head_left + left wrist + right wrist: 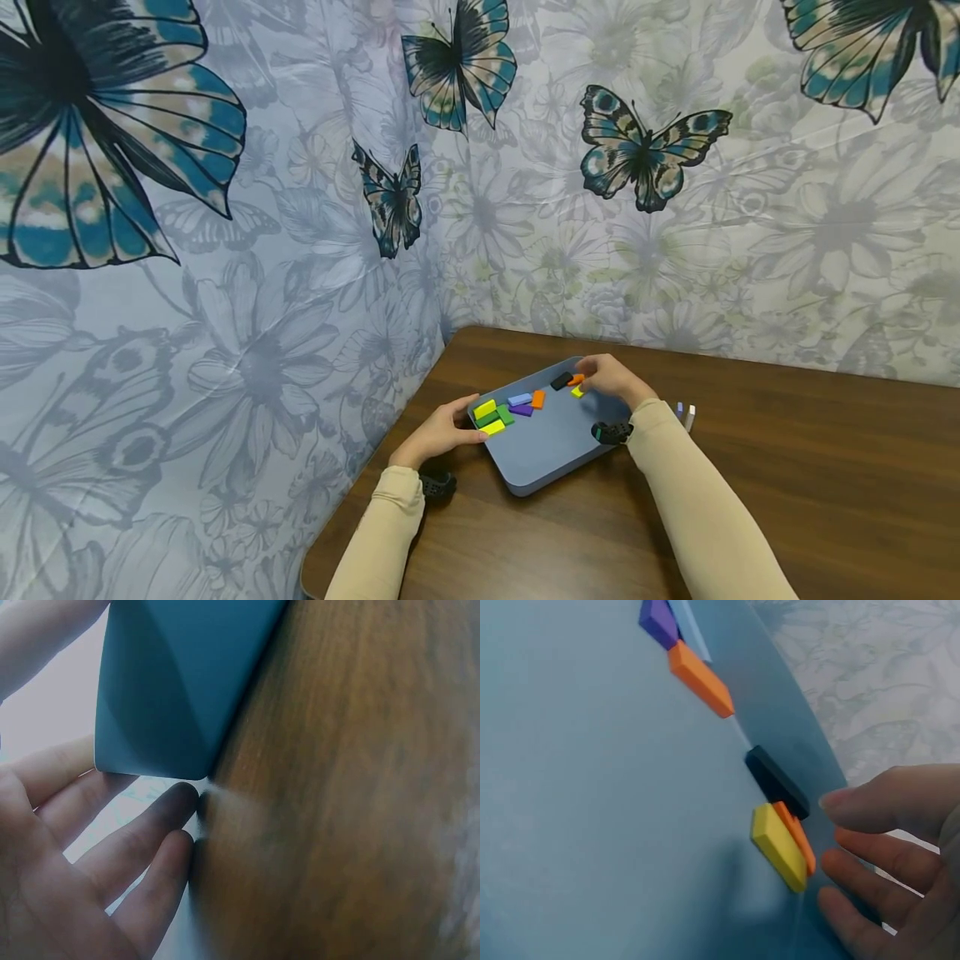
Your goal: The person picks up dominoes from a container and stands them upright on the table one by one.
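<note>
A grey-blue tray (558,454) holds several small coloured blocks along its far side. My left hand (442,431) holds the tray's left end, its thumb and fingers spread around the corner; the tray wall (150,697) shows close up in the left wrist view. At the far right corner is my right hand (611,379), its fingers loosely bent with nothing between them. Just beside its fingertips lie a yellow block (778,847), a partly hidden orange block (799,836) and a black block (776,782).
At the tray's left are yellow blocks (485,409) and green blocks (505,415). A light blue block (520,399), a purple block (521,410) and another orange block (538,399) lie further right. Two small pieces, one white (690,417), stand on the wooden table (810,467). Butterfly-patterned walls border it.
</note>
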Demonstrator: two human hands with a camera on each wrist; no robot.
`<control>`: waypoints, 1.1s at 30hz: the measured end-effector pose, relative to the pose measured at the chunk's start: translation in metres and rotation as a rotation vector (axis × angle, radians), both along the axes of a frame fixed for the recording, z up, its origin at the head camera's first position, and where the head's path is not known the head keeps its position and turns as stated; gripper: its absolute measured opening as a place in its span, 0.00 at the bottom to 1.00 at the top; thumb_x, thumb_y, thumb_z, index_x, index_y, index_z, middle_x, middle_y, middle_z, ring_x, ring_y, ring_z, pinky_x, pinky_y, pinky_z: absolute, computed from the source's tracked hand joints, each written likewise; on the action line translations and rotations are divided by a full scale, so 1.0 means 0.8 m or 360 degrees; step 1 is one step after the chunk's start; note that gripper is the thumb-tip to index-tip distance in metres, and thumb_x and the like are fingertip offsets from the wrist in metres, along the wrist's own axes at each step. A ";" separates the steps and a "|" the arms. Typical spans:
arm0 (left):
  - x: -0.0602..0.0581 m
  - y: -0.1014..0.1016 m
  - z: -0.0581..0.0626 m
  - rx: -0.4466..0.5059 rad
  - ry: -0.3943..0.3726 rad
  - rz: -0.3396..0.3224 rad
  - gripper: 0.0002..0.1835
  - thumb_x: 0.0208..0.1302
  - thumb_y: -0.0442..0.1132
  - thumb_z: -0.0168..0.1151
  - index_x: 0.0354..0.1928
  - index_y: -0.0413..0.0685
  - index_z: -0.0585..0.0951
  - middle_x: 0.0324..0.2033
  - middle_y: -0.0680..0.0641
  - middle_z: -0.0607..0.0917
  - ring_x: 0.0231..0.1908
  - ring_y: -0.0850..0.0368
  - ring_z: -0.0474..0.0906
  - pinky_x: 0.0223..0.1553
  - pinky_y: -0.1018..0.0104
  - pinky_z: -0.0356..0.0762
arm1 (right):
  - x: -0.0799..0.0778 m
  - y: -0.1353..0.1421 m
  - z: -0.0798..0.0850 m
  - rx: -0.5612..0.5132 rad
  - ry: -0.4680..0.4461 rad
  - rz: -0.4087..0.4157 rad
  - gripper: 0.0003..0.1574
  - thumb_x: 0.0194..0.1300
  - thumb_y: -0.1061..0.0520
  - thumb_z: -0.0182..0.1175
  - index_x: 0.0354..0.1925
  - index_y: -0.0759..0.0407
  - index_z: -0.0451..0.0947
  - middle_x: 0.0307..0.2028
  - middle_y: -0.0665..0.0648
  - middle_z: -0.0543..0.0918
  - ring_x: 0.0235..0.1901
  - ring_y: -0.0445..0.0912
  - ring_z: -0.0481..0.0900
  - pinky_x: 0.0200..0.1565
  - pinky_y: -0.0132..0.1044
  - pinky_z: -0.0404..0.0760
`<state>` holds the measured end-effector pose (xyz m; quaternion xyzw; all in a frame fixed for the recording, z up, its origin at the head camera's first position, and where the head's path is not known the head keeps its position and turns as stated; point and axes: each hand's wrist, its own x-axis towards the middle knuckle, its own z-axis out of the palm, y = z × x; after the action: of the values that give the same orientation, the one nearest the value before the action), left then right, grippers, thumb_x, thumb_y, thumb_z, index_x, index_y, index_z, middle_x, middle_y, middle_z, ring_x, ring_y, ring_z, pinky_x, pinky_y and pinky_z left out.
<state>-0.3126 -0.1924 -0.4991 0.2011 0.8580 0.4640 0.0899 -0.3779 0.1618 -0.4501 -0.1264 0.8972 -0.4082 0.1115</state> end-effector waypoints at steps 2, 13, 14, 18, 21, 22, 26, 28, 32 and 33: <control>-0.001 0.001 0.000 -0.0003 -0.0002 0.0002 0.46 0.60 0.51 0.72 0.77 0.46 0.61 0.73 0.39 0.66 0.70 0.35 0.67 0.65 0.42 0.71 | 0.000 -0.001 -0.002 0.0012 0.0004 -0.0010 0.32 0.64 0.69 0.60 0.66 0.76 0.68 0.65 0.77 0.70 0.65 0.69 0.69 0.63 0.58 0.74; -0.002 0.001 0.002 0.0006 0.0000 -0.0001 0.46 0.60 0.50 0.72 0.76 0.45 0.62 0.73 0.39 0.67 0.70 0.36 0.66 0.68 0.43 0.68 | -0.001 -0.004 -0.009 0.0062 -0.0021 0.0027 0.34 0.63 0.69 0.60 0.66 0.79 0.66 0.64 0.78 0.71 0.63 0.68 0.71 0.63 0.59 0.73; -0.003 0.001 0.001 0.0002 0.0004 -0.0001 0.46 0.60 0.50 0.72 0.76 0.45 0.62 0.73 0.39 0.67 0.70 0.36 0.66 0.68 0.43 0.68 | -0.001 -0.004 -0.009 0.0068 -0.0020 0.0029 0.34 0.62 0.70 0.60 0.65 0.79 0.66 0.63 0.78 0.72 0.62 0.68 0.71 0.63 0.59 0.73; -0.004 -0.001 0.001 0.0007 0.0008 0.0004 0.47 0.60 0.50 0.73 0.76 0.45 0.62 0.73 0.38 0.67 0.70 0.35 0.66 0.67 0.42 0.68 | -0.003 -0.006 -0.011 0.0077 -0.0023 0.0028 0.32 0.62 0.70 0.59 0.64 0.79 0.68 0.61 0.77 0.74 0.60 0.66 0.73 0.62 0.57 0.75; -0.003 -0.001 0.002 -0.0002 0.0010 0.0006 0.47 0.60 0.51 0.73 0.76 0.45 0.62 0.73 0.39 0.67 0.70 0.35 0.66 0.67 0.42 0.68 | -0.003 -0.006 -0.011 0.0102 -0.0036 0.0016 0.31 0.62 0.70 0.60 0.63 0.77 0.71 0.61 0.75 0.74 0.60 0.65 0.74 0.61 0.56 0.76; -0.002 -0.001 0.002 -0.0007 0.0014 0.0003 0.47 0.60 0.51 0.73 0.76 0.45 0.62 0.73 0.38 0.67 0.70 0.35 0.66 0.67 0.42 0.68 | -0.003 -0.006 -0.011 0.0119 -0.0035 0.0023 0.30 0.61 0.70 0.61 0.62 0.77 0.71 0.61 0.75 0.74 0.59 0.65 0.74 0.60 0.56 0.76; 0.000 -0.001 0.002 -0.0009 0.0004 -0.0005 0.47 0.60 0.51 0.72 0.77 0.44 0.61 0.73 0.38 0.66 0.70 0.35 0.66 0.67 0.42 0.68 | -0.003 -0.008 -0.012 0.0171 -0.0041 0.0043 0.29 0.61 0.70 0.62 0.61 0.76 0.73 0.61 0.74 0.76 0.58 0.63 0.76 0.58 0.53 0.78; 0.000 0.000 0.002 -0.0004 0.0001 -0.0007 0.47 0.60 0.51 0.72 0.77 0.45 0.61 0.73 0.38 0.66 0.70 0.35 0.66 0.67 0.41 0.68 | -0.002 -0.007 -0.012 0.0189 -0.0042 0.0045 0.28 0.61 0.70 0.62 0.60 0.76 0.74 0.60 0.73 0.77 0.55 0.61 0.78 0.56 0.51 0.80; -0.001 0.002 -0.001 -0.0004 0.0008 -0.0007 0.47 0.60 0.52 0.72 0.77 0.45 0.61 0.73 0.38 0.67 0.70 0.35 0.66 0.66 0.41 0.69 | -0.002 -0.007 -0.010 0.0213 -0.0062 0.0043 0.28 0.60 0.71 0.63 0.60 0.76 0.75 0.58 0.73 0.78 0.53 0.59 0.78 0.54 0.48 0.81; -0.001 0.002 -0.001 -0.0002 0.0008 -0.0006 0.47 0.60 0.51 0.72 0.77 0.45 0.61 0.73 0.38 0.67 0.70 0.35 0.66 0.66 0.41 0.69 | -0.003 -0.007 -0.009 0.0213 -0.0070 0.0037 0.28 0.60 0.71 0.63 0.60 0.76 0.75 0.58 0.73 0.78 0.53 0.59 0.78 0.54 0.48 0.81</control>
<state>-0.3136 -0.1905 -0.5000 0.2039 0.8581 0.4628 0.0888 -0.3800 0.1561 -0.4577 -0.1201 0.9183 -0.3486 0.1442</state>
